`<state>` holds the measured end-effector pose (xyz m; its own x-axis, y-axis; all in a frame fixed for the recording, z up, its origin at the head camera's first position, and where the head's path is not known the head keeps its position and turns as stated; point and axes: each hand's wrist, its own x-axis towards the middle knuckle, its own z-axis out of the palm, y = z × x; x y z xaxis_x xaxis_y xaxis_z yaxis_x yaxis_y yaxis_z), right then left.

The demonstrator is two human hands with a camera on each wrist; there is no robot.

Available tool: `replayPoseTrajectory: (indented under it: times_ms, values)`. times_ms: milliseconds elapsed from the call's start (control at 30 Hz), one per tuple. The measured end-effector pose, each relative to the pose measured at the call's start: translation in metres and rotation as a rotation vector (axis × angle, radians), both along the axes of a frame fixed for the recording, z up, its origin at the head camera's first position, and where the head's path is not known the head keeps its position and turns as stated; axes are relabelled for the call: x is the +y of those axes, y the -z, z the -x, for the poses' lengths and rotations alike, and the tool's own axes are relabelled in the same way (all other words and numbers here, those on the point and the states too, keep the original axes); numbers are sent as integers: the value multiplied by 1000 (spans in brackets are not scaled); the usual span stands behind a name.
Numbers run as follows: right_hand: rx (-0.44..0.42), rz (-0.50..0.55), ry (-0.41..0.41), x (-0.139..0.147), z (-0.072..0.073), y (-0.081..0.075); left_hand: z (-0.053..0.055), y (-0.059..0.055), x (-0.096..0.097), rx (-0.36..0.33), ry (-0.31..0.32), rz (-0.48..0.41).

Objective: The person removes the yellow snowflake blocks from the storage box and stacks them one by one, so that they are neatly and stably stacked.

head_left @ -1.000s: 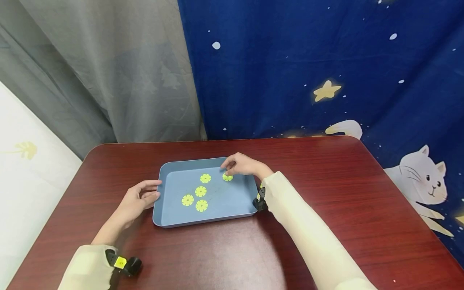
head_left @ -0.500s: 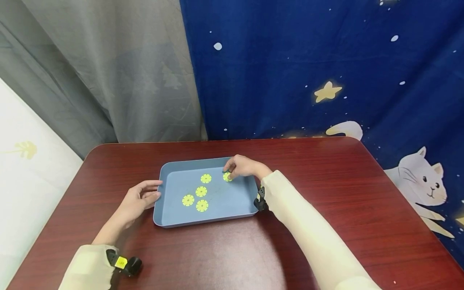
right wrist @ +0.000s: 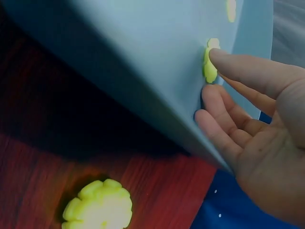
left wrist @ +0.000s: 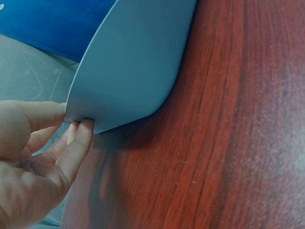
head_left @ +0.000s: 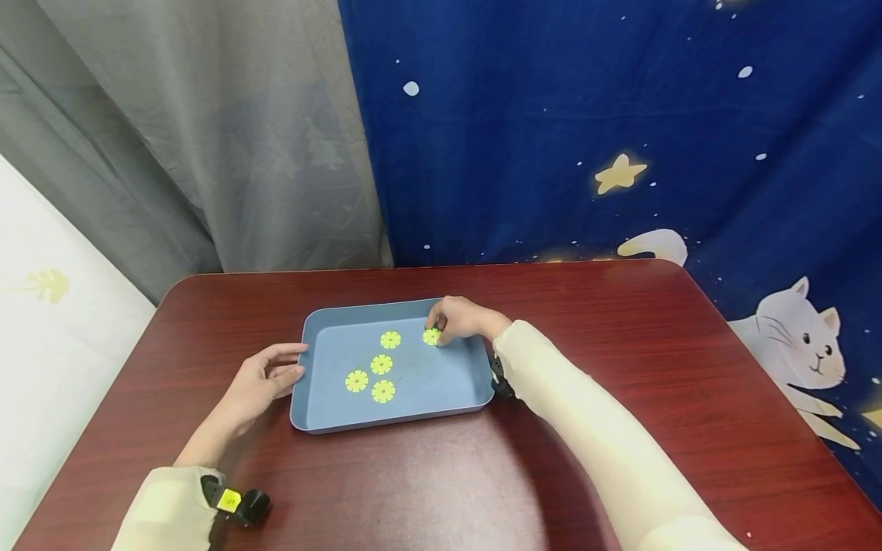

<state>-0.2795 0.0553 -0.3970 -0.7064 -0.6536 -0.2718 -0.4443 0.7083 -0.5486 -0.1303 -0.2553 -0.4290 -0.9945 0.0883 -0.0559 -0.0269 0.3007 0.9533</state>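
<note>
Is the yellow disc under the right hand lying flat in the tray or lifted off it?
Flat in the tray: the yellow disc lies on its floor with the right hand fingertip on it.

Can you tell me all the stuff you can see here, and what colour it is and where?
tray: one, grey-blue, middle of the table.
yellow discs: five, yellow with notched edges, inside the tray; one at the far right under the fingers.
table: one, dark red wood, under everything.
grey curtain: one, behind on the left.
blue cloth: one, dark blue with stars and white cats, behind on the right.
left hand: at the tray's left edge.
right hand: fingers on the far-right disc.
</note>
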Motion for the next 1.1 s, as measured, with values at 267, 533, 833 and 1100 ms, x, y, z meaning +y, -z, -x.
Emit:
replayPoseTrajectory:
  times_ms: [267,533,833,1100]
  values:
    - [5,-32,7,-1,1,1,0,-1,1,-7,-3,-6]
    - [62,-64,-21,-4,1,-2,0,0,0,0,0,-5]
    - [98,-109,-6,-8,0,0,0,2,0,2,-1,-10]
    - [124,-124,-10,-9,0,0,1,1,-1,-1,0,-12]
